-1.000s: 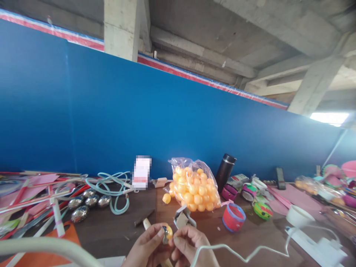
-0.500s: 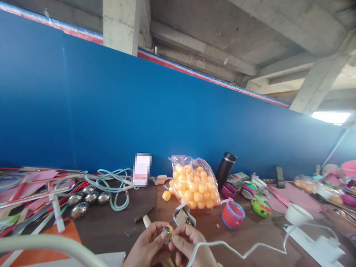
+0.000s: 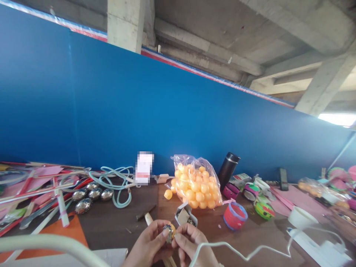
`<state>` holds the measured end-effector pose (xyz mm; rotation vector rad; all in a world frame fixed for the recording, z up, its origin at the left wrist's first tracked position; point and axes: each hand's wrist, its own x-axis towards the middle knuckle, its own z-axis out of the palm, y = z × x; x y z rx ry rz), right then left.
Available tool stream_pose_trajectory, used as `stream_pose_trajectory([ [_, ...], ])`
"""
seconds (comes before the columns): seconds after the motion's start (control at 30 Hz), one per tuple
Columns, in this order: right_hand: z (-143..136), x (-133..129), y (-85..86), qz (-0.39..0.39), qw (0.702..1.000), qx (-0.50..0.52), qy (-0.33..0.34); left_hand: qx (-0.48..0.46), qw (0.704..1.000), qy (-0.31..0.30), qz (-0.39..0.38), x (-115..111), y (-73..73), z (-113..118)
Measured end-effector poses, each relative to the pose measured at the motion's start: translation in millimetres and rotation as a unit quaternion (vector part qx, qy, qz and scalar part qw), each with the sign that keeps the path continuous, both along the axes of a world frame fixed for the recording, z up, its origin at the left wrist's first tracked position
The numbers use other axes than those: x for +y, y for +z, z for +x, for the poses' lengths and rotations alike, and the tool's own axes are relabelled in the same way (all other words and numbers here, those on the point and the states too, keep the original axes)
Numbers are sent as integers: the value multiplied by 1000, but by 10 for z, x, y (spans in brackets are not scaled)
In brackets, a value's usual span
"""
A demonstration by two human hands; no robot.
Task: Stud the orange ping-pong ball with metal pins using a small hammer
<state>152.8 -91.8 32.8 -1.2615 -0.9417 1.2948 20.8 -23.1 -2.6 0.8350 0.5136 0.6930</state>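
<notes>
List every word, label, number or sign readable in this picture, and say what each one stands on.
No text can be read.
White card against the blue wall: pixelated, unreadable.
Packet beside the black flask: print too small to read.
Small open box beyond the hands: no legible marking.
Bag of orange balls: no label visible.

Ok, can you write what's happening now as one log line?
left hand: pinches small orange ball with metal cap | right hand: pinches it too | behind: clear bag of orange balls | brown wooden table
</notes>
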Motion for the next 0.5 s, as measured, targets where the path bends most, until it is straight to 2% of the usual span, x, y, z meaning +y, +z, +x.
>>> stream_pose_trajectory([
  [0.13,-12,20,-27,13,1000,15,-16,-2,1000,1,-7,-1,12,1],
  [0.5,-6,-4,13,-10,1000,-7,-5,10,1000,12,8,-20,13,4],
])
